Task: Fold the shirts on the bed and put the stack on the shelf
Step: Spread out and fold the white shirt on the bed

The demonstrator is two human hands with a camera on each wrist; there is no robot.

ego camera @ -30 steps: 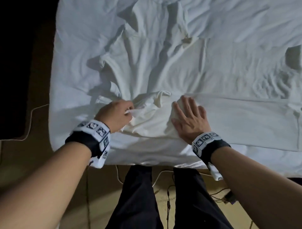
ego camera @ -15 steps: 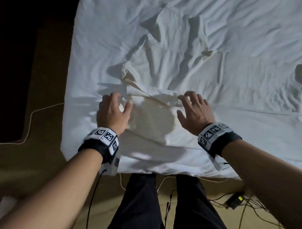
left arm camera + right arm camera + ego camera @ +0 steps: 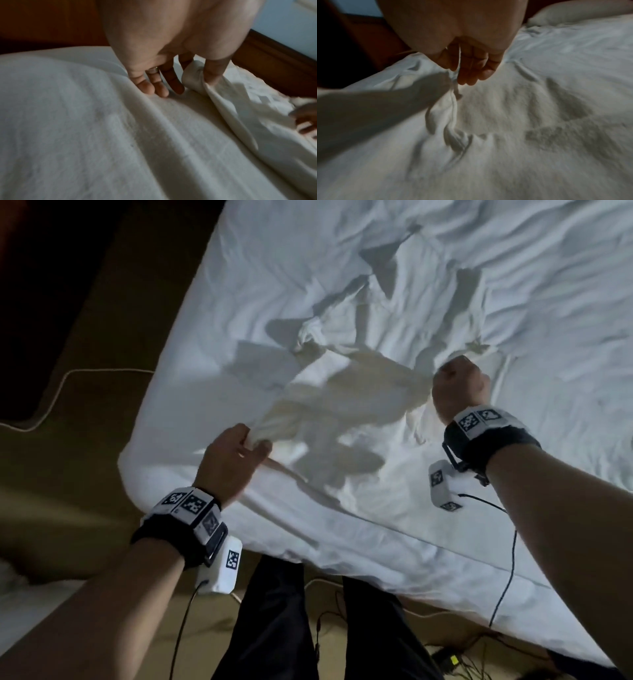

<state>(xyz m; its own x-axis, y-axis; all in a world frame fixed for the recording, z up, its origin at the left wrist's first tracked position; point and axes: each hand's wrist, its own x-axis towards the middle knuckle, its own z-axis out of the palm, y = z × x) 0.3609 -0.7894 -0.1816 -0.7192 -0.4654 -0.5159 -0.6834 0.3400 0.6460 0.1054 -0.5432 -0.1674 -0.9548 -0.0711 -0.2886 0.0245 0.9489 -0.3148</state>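
Observation:
A cream shirt (image 3: pixel 346 402) hangs stretched between my two hands just above the white bed (image 3: pixel 239 302). My left hand (image 3: pixel 255 444) pinches one bunched end near the bed's near-left corner. The left wrist view shows that hand (image 3: pixel 195 82) with thumb and forefinger on a fold of the shirt (image 3: pixel 228 108) and the other fingers on the sheet. My right hand (image 3: pixel 445 378) is a fist gripping the other end. Seen from the right wrist, this hand (image 3: pixel 458 71) holds a thin edge of the shirt (image 3: pixel 440 112). More crumpled white cloth (image 3: pixel 329 326) lies beyond.
The bed's near edge (image 3: pixel 376 573) runs diagonally in front of my dark-trousered legs (image 3: pixel 274 628). Cables and a small device (image 3: pixel 448 659) lie on the tan floor. A pillow (image 3: pixel 576 12) sits at the bed's far end. A wooden frame (image 3: pixel 274 60) borders the bed.
Both hands were lying flat on the shirt; now each grips an end and they have moved apart, lifting and stretching the shirt. The view has tilted and shifted left.

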